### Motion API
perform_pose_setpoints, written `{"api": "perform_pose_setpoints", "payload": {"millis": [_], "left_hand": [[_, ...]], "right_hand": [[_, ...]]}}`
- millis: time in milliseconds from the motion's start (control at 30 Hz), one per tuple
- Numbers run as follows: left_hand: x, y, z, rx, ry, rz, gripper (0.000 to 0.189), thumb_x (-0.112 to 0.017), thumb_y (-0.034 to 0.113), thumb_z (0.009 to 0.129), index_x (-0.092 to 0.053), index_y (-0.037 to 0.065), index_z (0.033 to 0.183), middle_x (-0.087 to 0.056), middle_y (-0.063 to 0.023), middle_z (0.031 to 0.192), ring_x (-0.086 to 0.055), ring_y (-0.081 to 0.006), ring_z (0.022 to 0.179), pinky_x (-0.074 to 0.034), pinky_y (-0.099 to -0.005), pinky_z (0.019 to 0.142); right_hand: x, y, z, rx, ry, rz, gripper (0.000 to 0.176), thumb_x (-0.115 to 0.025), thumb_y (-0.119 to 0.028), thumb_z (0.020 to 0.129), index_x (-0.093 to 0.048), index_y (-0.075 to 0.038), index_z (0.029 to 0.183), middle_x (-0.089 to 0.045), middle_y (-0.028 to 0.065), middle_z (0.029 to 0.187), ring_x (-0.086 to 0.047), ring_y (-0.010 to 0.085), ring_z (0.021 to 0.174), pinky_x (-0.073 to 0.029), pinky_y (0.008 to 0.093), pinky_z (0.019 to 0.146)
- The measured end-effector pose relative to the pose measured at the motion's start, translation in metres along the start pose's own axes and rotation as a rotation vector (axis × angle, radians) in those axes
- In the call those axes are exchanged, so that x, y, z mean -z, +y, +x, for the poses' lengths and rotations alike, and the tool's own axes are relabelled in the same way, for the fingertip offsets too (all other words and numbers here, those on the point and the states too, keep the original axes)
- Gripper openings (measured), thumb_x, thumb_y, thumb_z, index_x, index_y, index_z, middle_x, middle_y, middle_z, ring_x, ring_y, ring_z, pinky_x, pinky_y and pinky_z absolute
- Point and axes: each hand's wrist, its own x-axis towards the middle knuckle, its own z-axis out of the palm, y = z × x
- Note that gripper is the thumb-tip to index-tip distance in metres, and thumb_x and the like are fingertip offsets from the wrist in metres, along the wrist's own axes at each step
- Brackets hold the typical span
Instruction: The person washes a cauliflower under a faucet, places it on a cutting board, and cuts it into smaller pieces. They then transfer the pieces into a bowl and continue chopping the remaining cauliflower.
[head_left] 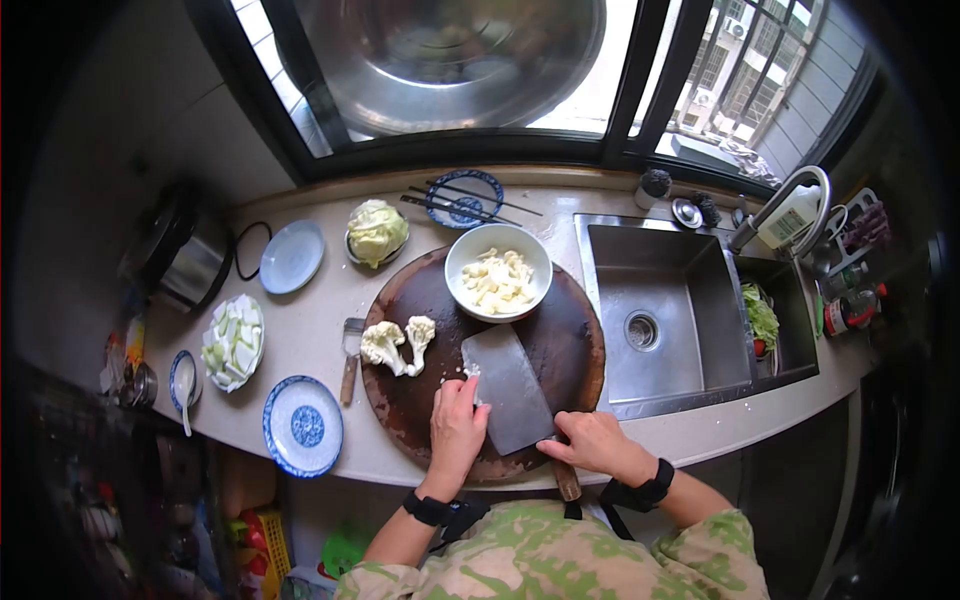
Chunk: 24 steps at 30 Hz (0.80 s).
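On the round wooden chopping board (400,290) a cleaver (508,390) lies with its broad blade flat, handle towards me. My right hand (598,445) grips it where the handle meets the blade. Beside the blade's left edge, my left hand (457,430) has its fingers drawn together. Small white crumbs lie at those fingertips; whether anything is pinched between them is hidden. Cauliflower florets (385,345) rest at the board's left side. A white bowl (459,262) of cut cauliflower pieces (498,282) stands at the back of the board.
Left of the board are a peeler-like tool (350,365), a blue-rimmed plate (282,440), a pale blue plate (292,257) and a plate of cut green-white vegetable (233,343). Behind are a cabbage (376,232) and chopsticks (470,205) on a dish. A sink (650,385) lies right.
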Motion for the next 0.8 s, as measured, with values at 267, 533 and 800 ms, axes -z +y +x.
{"api": "perform_pose_setpoints", "payload": {"millis": [267,533,800], "left_hand": [[-0.004,0.0,0.018,-0.03,0.043,0.164,0.021,-0.06,-0.004,0.07,-0.062,0.002,0.091,-0.055,-0.0146,0.082,-0.056,-0.0331,0.08,-0.047,-0.0424,0.072],[0.017,0.059,0.068,0.226,0.346,-0.119,0.013,-0.062,-0.006,0.074,-0.066,0.0,0.085,-0.063,-0.0092,0.082,-0.062,-0.0163,0.068,-0.05,-0.0277,0.06],[0.048,0.023,0.073,0.381,0.14,-0.079,0.02,-0.06,-0.001,0.079,-0.067,0.0,0.098,-0.064,-0.011,0.096,-0.062,-0.0211,0.087,-0.05,-0.0291,0.078]], "right_hand": [[0.151,0.074,0.114,0.145,0.45,-0.226,0.013,-0.061,-0.019,0.083,-0.063,-0.006,0.081,-0.061,0.0141,0.079,-0.061,0.0349,0.076,-0.049,0.0441,0.066],[0.114,0.181,0.321,0.287,0.468,-0.05,0.022,-0.057,-0.01,0.084,-0.064,-0.007,0.104,-0.058,0.0195,0.105,-0.058,0.0378,0.096,-0.048,0.0442,0.083],[0.092,0.187,0.378,0.287,0.427,-0.176,0.006,-0.054,-0.007,0.08,-0.056,-0.003,0.084,-0.056,0.0193,0.093,-0.057,0.0387,0.091,-0.046,0.0448,0.08]]}}
